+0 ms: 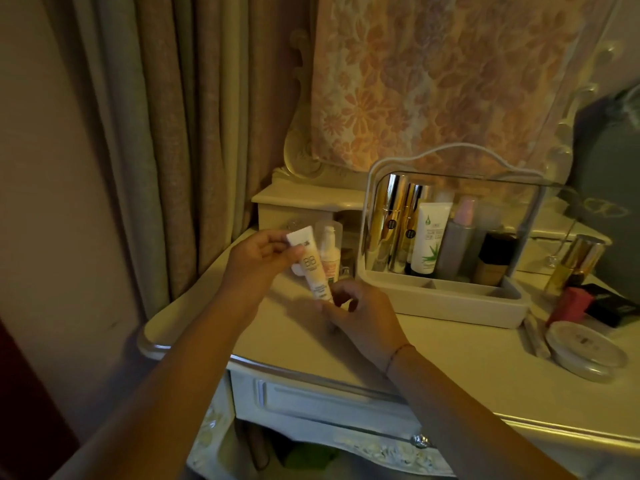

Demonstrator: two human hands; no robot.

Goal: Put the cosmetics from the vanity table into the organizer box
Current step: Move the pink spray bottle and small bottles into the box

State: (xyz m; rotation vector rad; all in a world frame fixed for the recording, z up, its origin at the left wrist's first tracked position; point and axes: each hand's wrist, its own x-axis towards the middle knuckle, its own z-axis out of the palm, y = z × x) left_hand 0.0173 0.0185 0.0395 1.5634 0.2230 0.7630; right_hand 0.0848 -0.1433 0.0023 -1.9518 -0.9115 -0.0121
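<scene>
Two bare forearms reach in over the front edge of the vanity table (450, 362), above its panelled drawer (329, 401). Between the hands, a white BB cream tube (312, 273) is held tilted above the table's left half, clear of the surface. The left hand (259, 259) pinches the tube's flat crimped top between thumb and fingertips. The right hand (360, 317) has its fingers curled round the tube's lower end, near the middle of the tabletop.

Just behind the tube stands a pale pump bottle (329, 249), close to the small raised drawer unit (304, 206) at the table's back left. To the right sits the organizer box (450, 299), its clear lid (512, 188) swung up and its front wall facing the table's front edge. Gold bottles (389, 223), an aloe tube (431, 237) and a dark foundation bottle (493, 261) stand along its rear row; the low front compartments face up in front of them. A strip of tabletop shows between the right hand and the box's left front corner.

Near the table's right edge lie a round jar (585, 351), a red case (569, 304), a black compact (613, 310) and a gold-capped bottle (578, 261). A curtain (156, 133) hangs beside the table's left edge.
</scene>
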